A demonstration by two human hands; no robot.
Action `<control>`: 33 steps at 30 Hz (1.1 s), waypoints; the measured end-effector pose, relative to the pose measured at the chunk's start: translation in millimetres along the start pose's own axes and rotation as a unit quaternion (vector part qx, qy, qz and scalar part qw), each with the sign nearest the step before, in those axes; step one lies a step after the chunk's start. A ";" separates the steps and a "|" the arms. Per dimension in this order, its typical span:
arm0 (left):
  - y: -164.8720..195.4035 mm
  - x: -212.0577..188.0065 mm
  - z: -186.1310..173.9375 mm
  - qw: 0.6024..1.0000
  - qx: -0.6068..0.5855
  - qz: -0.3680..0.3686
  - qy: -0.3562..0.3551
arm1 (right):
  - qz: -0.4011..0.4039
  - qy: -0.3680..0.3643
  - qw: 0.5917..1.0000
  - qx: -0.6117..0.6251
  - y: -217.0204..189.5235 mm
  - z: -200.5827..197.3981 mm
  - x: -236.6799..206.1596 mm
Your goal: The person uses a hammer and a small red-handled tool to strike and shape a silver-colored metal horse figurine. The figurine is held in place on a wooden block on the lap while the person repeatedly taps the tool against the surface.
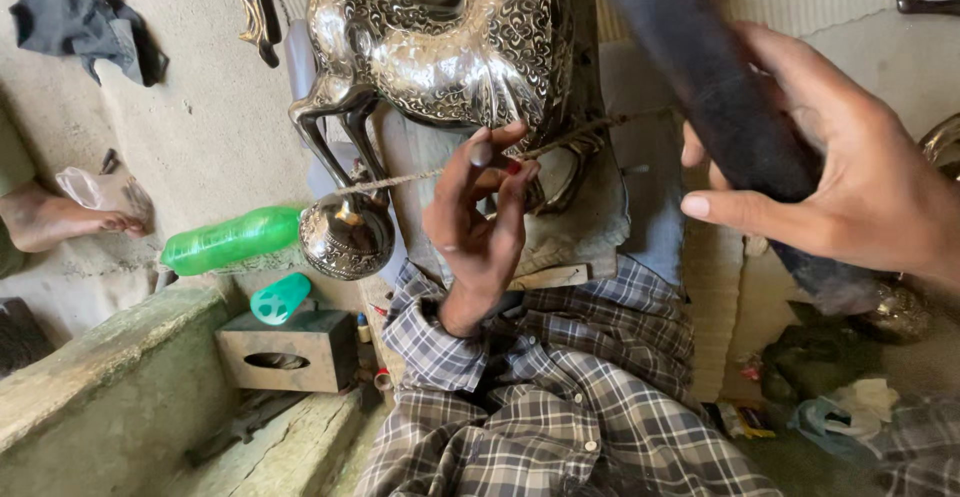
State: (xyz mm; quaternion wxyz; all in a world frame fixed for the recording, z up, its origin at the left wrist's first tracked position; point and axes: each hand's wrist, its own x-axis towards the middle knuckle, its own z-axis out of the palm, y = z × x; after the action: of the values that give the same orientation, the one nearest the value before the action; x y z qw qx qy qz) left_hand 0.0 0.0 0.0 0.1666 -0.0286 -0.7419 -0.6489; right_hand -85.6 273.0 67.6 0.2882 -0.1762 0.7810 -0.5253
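Note:
An engraved silver metal horse figure (pixel 440 47) lies on a cloth-covered rest in front of me. A taut cord (pixel 400 179) runs across below it. My left hand (pixel 478 219) is raised under the horse, fingertips pinching the cord. A long dark stick-like tool (pixel 715 77) slants from the top centre down to the right, and my right hand (pixel 850 167) is wrapped around it. A round engraved metal pot (pixel 347 235) sits by the horse's legs.
A green plastic bottle (pixel 228 241) lies at left, with a teal cap-like piece (pixel 280 298) on a small wooden box (pixel 290 349). Another person's bare foot (pixel 60 219) rests at far left. A concrete ledge (pixel 100 377) fills the lower left. Rags lie at lower right.

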 end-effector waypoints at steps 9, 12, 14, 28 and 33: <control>28.4 -86.6 -59.3 1.000 0.001 -0.015 0.010 | -0.192 0.044 0.925 -0.324 -79.5 73.8 -35.1; 30.6 -117.8 -64.8 1.000 0.000 -0.007 0.015 | -0.244 0.046 0.918 -0.309 -89.3 85.2 -49.0; 26.0 -129.7 -62.3 1.000 -0.003 0.013 0.019 | -0.239 0.022 0.909 -0.340 -93.4 86.7 -52.5; 36.5 -205.0 -42.8 0.997 0.035 -0.011 0.064 | -0.238 -0.045 0.795 -0.556 -84.3 113.6 -99.5; 37.8 -195.1 -14.8 0.998 0.015 -0.043 0.042 | -0.213 -0.065 0.738 -0.637 -63.4 86.0 -105.2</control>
State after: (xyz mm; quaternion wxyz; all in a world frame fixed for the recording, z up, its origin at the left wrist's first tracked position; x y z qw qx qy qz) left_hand 196.8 25.4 -17.9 0.1703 0.0330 -0.7442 -0.6450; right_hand 48.5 247.5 129.7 0.0392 -0.5144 0.8546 0.0593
